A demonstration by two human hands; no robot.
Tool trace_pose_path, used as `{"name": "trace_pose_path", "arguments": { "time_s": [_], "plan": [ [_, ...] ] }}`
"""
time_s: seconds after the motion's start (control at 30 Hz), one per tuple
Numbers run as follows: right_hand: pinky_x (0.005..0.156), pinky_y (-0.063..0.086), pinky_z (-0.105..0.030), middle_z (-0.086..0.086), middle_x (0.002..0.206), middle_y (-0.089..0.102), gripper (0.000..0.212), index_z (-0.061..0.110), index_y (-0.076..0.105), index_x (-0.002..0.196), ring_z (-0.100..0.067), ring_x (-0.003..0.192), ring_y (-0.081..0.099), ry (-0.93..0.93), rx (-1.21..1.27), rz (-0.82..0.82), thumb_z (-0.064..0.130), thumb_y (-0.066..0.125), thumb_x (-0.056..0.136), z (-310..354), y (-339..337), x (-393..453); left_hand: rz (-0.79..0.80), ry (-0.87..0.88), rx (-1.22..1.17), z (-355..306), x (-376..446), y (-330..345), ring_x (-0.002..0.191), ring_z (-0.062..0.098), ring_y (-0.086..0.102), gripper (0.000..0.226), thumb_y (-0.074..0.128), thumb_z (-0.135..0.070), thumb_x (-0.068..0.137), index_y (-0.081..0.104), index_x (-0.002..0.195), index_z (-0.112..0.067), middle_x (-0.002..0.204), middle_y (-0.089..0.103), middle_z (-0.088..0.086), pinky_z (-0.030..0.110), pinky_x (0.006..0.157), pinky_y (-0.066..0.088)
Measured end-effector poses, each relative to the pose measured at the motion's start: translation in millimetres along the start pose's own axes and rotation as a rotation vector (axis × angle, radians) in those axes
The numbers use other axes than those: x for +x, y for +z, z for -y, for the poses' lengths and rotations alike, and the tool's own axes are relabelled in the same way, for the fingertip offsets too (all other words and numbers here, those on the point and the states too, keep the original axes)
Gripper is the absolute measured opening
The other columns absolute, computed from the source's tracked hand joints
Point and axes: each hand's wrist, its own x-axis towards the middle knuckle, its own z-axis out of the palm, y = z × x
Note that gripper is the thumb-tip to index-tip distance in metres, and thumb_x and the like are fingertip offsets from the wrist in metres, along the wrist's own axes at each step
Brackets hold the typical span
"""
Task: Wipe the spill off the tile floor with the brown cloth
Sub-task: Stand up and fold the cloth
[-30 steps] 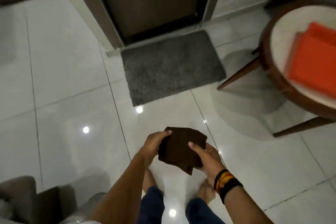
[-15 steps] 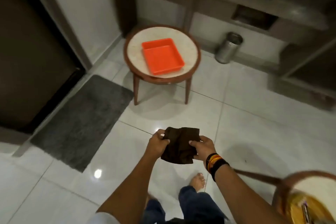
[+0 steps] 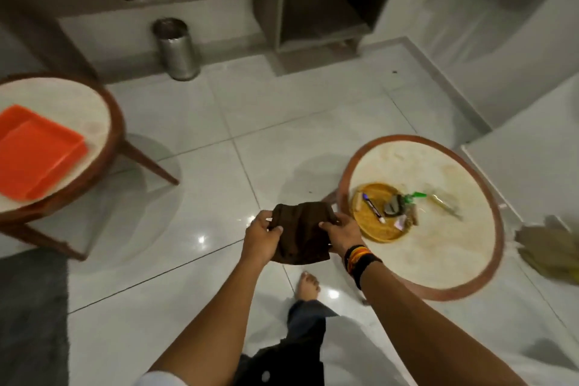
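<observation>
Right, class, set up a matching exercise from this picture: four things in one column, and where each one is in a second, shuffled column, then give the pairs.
Things:
1. brown cloth
2. orange tray
3. metal bin
4. yellow plate

Places:
A. on the round table at the left edge
B. held between both hands
C. on the round table at the right
D. standing on the floor by the far wall

Pairs: 1-B, 2-A, 3-D, 4-C

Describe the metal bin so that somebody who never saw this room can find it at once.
Look at the far side of the white tile floor, where a grey built-in unit meets it. The metal bin stands there on the floor, left of the unit's open shelf. It is the only shiny steel cylinder; the round tables nearby are wood-rimmed.
</observation>
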Motion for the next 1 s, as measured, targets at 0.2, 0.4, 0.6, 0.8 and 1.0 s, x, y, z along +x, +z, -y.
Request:
{"name": "trace_pose_path", "arguments": {
  "time_s": [0.2, 0.4, 0.6, 0.8, 1.0],
  "plan": [
    [0.101, 0.056, -0.054, -0.012, 0.117, 0.071, 0.030, 0.011, 0.067, 0.123, -0.035, 0.110, 0.067, 0.085, 0.071, -0.127, 0.010, 0.065, 0.092, -8, -92, 64, 0.106, 0.000, 0.013, -55, 35, 110, 0.105, 0.021, 0.062, 0.033, 0.063, -0.010, 0.098, 0.060, 0.130, -0.015, 0.115, 0.062, 0.000, 0.031, 0.090, 0.055],
    [0.101, 0.056, -0.055, -0.011, 0.110, 0.070, 0.032, 0.011, 0.068, 0.123, -0.035, 0.107, 0.067, 0.051, 0.020, -0.033, 0.012, 0.067, 0.091, 25, -96, 101, -0.007, -0.067, -0.029, -80, 54, 113, 0.104, 0.022, 0.063, 0.031, 0.064, -0.010, 0.097, 0.061, 0.128, -0.015, 0.112, 0.062, 0.000, 0.037, 0.095, 0.058],
    [0.091, 0.060, -0.059, -0.012, 0.096, 0.077, 0.006, 0.027, 0.070, 0.077, -0.038, 0.095, 0.073, -0.065, -0.096, 0.156, 0.024, 0.073, 0.073, 72, -10, 164, -0.234, -0.095, -0.135, -90, 82, 33, 0.108, 0.029, 0.070, 0.032, 0.065, -0.007, 0.094, 0.064, 0.125, -0.015, 0.116, 0.070, 0.008, 0.032, 0.092, 0.057],
    [0.095, 0.058, -0.059, -0.016, 0.106, 0.075, 0.013, 0.027, 0.067, 0.077, -0.040, 0.101, 0.070, -0.205, -0.197, 0.404, 0.016, 0.073, 0.082, 174, 127, 135, -0.506, -0.089, -0.289, -85, 96, -95, 0.105, 0.027, 0.070, 0.032, 0.064, -0.006, 0.094, 0.063, 0.124, -0.015, 0.111, 0.070, 0.004, 0.038, 0.098, 0.058],
    [0.089, 0.060, -0.059, -0.019, 0.105, 0.073, 0.014, 0.022, 0.065, 0.078, -0.042, 0.098, 0.070, -0.257, -0.335, 0.562, 0.010, 0.066, 0.086, 239, 279, 83, -0.684, -0.128, -0.363, -43, 123, -229, 0.112, 0.028, 0.068, 0.035, 0.064, -0.006, 0.091, 0.063, 0.125, -0.013, 0.117, 0.071, 0.007, 0.044, 0.102, 0.056]
  ]
}}
